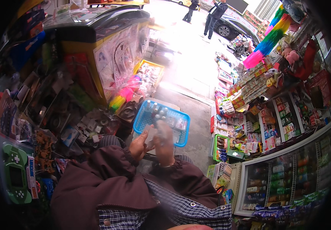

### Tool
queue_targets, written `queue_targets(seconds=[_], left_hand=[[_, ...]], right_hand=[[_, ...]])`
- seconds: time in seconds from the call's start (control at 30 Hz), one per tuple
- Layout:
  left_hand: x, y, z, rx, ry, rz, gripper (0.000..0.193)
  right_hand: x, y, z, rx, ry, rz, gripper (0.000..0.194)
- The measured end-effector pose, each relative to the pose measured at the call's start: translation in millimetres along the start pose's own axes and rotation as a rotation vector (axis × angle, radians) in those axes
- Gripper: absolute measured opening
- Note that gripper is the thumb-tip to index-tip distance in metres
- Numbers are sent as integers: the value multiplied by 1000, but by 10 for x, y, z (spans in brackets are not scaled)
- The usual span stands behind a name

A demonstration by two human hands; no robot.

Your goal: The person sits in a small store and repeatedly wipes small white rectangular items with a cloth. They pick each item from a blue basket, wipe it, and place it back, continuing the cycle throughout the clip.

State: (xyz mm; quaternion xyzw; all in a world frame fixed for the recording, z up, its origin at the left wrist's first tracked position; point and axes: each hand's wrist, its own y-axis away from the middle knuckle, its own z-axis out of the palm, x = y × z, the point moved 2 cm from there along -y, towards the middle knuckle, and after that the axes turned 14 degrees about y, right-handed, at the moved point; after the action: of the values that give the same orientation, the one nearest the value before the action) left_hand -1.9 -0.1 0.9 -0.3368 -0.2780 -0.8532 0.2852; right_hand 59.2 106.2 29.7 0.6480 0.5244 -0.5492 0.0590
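My left hand (138,147) grips a small pale flat piece (150,134), which may be a card or a little box. My right hand (165,148) is raised close beside it, blurred by motion. Something whitish or translucent seems to be at its fingers, but the blur hides what it is. Just beyond both hands stands a blue plastic basket (187,130). Several small bottles with pale caps (157,110) stand in it, and clear packs (181,124) sit along its right side. My hands cover part of the basket's near side.
On the left, a chest freezer (96,31) rises behind heaped goods and a packaged green handheld game (16,174). A yellow crate (151,72) lies farther off. To the right are snack shelves (280,115), a green basket (221,147) and a glass-door drinks fridge (286,172). Two people stand outside near a car (234,27).
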Motion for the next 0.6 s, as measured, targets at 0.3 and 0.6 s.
queue_targets(seconds=[0.3, 0.6], left_hand=[[-206, -159, -114, -33, 691, -71, 49], [-173, -181, -98, -224, 810, -191, 57]], right_hand=[[10, 172, 232, -354, 450, -89, 49], [17, 196, 201, -325, 454, -246, 40]])
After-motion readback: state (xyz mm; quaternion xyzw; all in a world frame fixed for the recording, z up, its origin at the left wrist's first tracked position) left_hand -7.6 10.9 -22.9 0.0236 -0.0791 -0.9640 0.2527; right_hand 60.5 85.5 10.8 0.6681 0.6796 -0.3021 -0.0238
